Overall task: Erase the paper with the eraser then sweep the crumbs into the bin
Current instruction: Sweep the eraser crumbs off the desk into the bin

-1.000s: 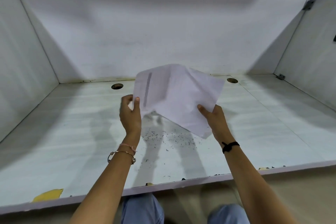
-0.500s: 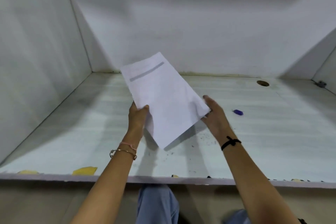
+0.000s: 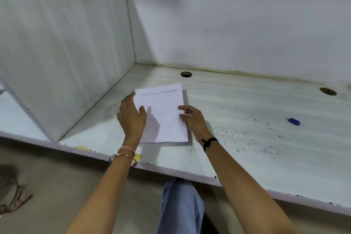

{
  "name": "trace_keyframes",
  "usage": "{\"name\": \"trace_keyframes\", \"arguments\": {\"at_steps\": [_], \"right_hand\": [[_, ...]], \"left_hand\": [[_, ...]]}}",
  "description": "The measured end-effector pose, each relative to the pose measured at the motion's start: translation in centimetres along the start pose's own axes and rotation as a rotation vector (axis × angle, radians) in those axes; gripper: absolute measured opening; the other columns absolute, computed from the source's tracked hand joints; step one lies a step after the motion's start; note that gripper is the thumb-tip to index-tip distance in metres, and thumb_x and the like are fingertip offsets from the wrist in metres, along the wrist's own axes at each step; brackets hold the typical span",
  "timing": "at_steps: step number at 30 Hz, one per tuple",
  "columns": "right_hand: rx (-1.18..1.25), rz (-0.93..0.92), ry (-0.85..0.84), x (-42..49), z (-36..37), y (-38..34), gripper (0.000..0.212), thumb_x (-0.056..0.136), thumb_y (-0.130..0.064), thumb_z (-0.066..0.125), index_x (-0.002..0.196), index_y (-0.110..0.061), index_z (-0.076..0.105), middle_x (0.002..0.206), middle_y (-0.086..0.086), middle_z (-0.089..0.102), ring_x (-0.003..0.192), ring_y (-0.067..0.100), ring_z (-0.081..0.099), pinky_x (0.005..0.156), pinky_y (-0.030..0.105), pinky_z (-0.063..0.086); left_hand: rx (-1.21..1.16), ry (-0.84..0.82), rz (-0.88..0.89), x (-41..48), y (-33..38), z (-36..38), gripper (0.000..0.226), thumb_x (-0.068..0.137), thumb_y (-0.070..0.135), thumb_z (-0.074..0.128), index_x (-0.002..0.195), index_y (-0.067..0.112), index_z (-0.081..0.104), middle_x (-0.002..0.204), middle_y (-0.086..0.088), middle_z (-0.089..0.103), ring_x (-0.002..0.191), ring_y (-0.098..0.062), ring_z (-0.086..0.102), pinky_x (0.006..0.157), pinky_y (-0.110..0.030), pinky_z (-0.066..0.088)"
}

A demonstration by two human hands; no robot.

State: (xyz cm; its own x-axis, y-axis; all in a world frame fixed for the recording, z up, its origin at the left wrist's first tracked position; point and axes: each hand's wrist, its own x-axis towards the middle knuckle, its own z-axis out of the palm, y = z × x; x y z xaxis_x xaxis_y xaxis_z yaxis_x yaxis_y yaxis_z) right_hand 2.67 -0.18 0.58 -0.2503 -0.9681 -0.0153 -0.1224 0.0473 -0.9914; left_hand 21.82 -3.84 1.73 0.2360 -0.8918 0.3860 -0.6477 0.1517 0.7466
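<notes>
On the table [image 3: 247,157], head view: one paper [image 3: 163,114] lies flat at its left end, left hand [image 3: 132,118] and right hand [image 3: 192,119] resting on its edges, fingers spread, gripping nothing. Erasing looks finished; sweeping comes next. Crumbs [image 3: 247,135] are scattered at three o'clock; one blue eraser [image 3: 294,121] lies beyond. No bin shows.

You can read no text, label or number anywhere; the paper [image 3: 163,114] shows you only a blurred grey bar near its top edge.
</notes>
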Motion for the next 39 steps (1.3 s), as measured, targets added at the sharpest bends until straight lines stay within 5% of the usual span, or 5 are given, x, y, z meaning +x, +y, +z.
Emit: {"name": "trace_keyframes", "arguments": {"at_steps": [7, 14, 17, 25, 39], "right_hand": [[-0.368, -0.111, -0.033, -0.4, 4.9, 1.1, 0.026, 0.085, -0.002, 0.064, 0.111, -0.004, 0.065, 0.111, 0.010, 0.065, 0.094, 0.019, 0.060, 0.089, 0.023, 0.045], [-0.590, -0.182, -0.010, -0.6, 2.5, 0.9, 0.017, 0.084, -0.001, 0.064, 0.099, 0.001, 0.071, 0.104, 0.016, 0.068, 0.096, 0.026, 0.064, 0.081, 0.019, 0.046], [-0.546, -0.155, -0.004, -0.8, 1.4, 0.6, 0.018, 0.083, -0.003, 0.065, 0.099, -0.002, 0.073, 0.103, 0.010, 0.072, 0.095, 0.020, 0.066, 0.071, -0.002, 0.040], [-0.255, -0.147, 0.107, -4.0, -5.1, -0.8, 0.012, 0.085, -0.005, 0.067, 0.094, -0.005, 0.074, 0.076, 0.000, 0.069, 0.065, 0.009, 0.064, 0.067, 0.013, 0.052], [-0.255, -0.057, 0.814, -19.4, -24.7, 1.8, 0.017, 0.093, -0.022, 0.058, 0.093, -0.012, 0.071, 0.079, 0.000, 0.072, 0.065, 0.003, 0.062, 0.061, 0.016, 0.053]], "left_hand": [[0.368, -0.650, 0.123, -2.6, -2.6, 1.3, 0.046, 0.106, 0.036, 0.025, 0.152, 0.036, 0.024, 0.163, 0.001, 0.013, 0.151, -0.019, 0.002, 0.116, -0.056, -0.005], [0.397, -0.594, 0.142, -3.3, -3.2, 1.4, 0.049, 0.103, 0.015, 0.028, 0.146, 0.036, 0.037, 0.162, 0.001, 0.018, 0.151, -0.018, 0.006, 0.113, -0.063, -0.007], [0.400, -0.523, 0.177, -3.9, -2.5, 1.9, 0.046, 0.102, 0.016, 0.035, 0.144, 0.034, 0.041, 0.160, -0.001, 0.024, 0.150, -0.019, 0.010, 0.113, -0.064, -0.004], [-0.109, -0.523, 0.209, -6.8, 4.6, 4.9, 0.031, 0.100, 0.017, 0.045, 0.125, 0.024, 0.062, 0.130, 0.007, 0.061, 0.119, -0.015, 0.055, 0.093, -0.028, 0.041], [-0.644, -0.981, 0.341, -22.6, 21.5, 12.7, 0.023, 0.098, 0.013, 0.050, 0.100, 0.023, 0.070, 0.097, 0.009, 0.073, 0.096, -0.004, 0.067, 0.085, -0.018, 0.050]]}}
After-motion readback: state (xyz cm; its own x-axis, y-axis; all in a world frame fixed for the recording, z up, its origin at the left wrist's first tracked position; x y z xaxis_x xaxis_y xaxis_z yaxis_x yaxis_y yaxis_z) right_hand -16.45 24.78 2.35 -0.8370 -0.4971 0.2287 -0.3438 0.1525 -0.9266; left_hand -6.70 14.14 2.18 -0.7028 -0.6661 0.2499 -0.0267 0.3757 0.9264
